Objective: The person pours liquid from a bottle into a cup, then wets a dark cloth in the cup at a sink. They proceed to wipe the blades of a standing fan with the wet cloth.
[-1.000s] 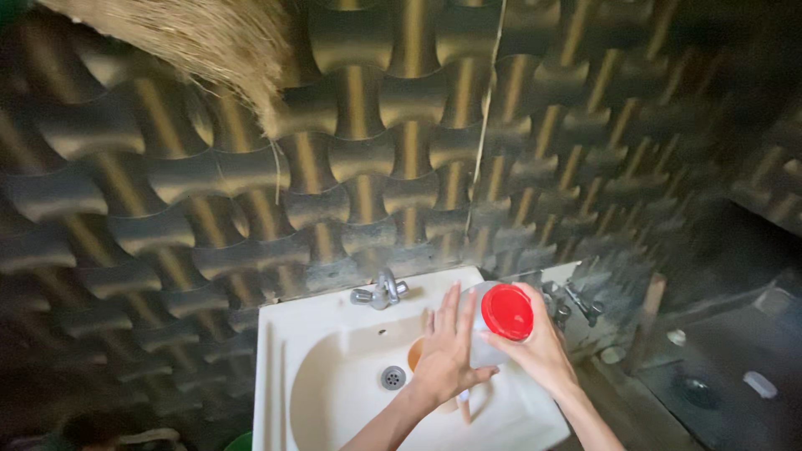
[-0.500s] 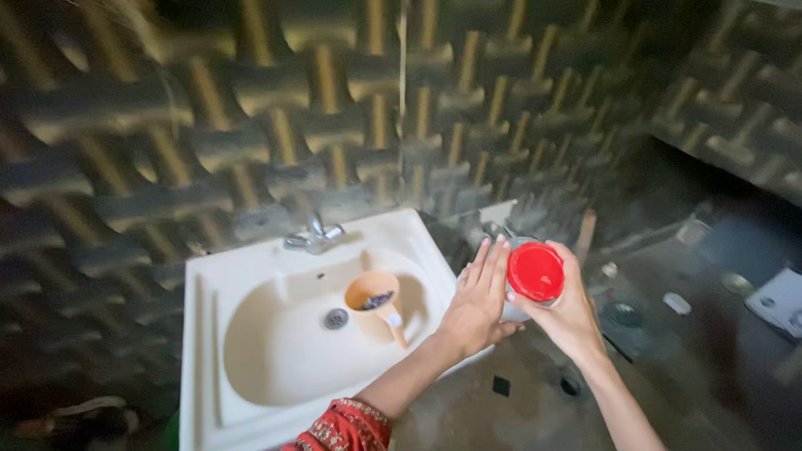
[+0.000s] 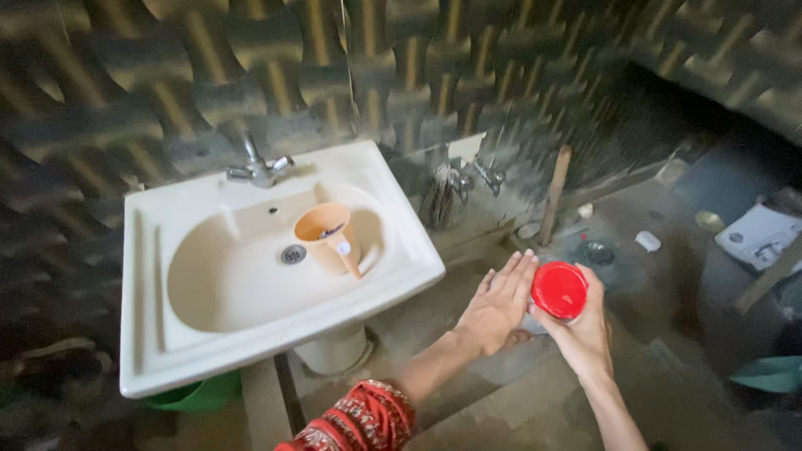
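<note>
Both hands meet low to the right of the white basin (image 3: 150, 334), out over the dim floor. The right hand (image 3: 585, 334) is wrapped around a container with a round red lid (image 3: 559, 289) — the lid faces the camera and hides nearly all of the body, of which only a pale sliver shows between the palms. The left hand (image 3: 494, 307) lies flat against the container's side, fingers straight and together, pressing rather than gripping. A red patterned sleeve (image 3: 359, 422) is cut off at the lower edge. In the basin stands an orange cup (image 3: 327, 235) (something dark inside it, too small to make out), below the metal tap (image 3: 259, 167). The floor at right — small pale objects, a drain — is blurred.
</note>
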